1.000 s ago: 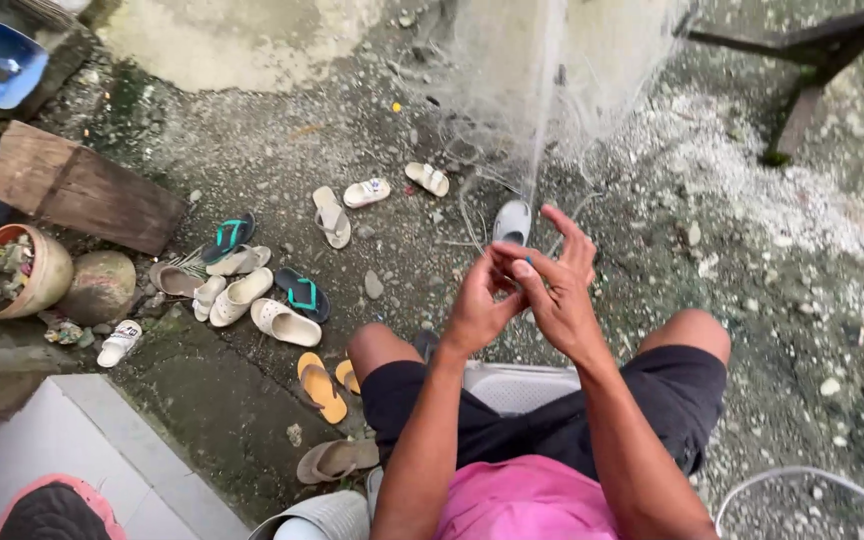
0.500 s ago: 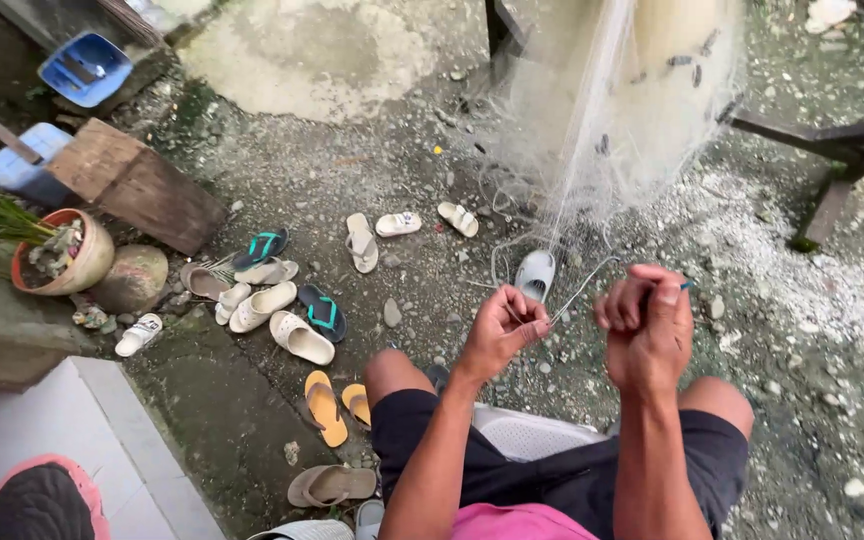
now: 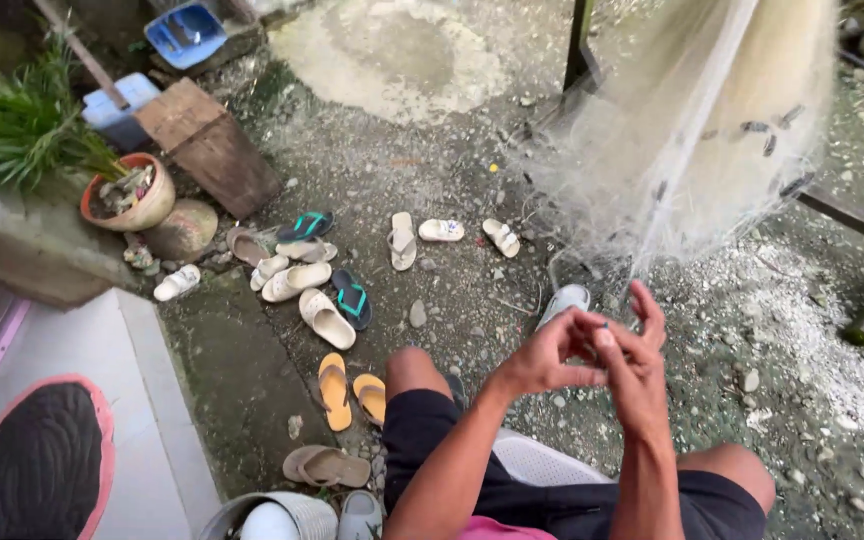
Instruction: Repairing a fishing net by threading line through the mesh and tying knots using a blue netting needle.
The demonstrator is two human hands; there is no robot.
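Netting, pale and fine, hangs in a big drape up and away from the grip, and its lower edge trails down toward the pinch. Beneath the grip are my knees and a white seat. Just beyond it lies a white sandal on the gravel, and yellow flip-flops sit well off to the left of it.

Both hands meet at the fingertips. The left hand is clenched in a pinch on a net strand, which sits right at the grip between the two hands. The right hand touches the same spot with its other fingers fanned upward (whether it truly grips the strand, I cannot tell).

I judge this to be close fingertip work on one mesh. The next move calls for steady tension and a firm pinch, since the strand is barely visible.
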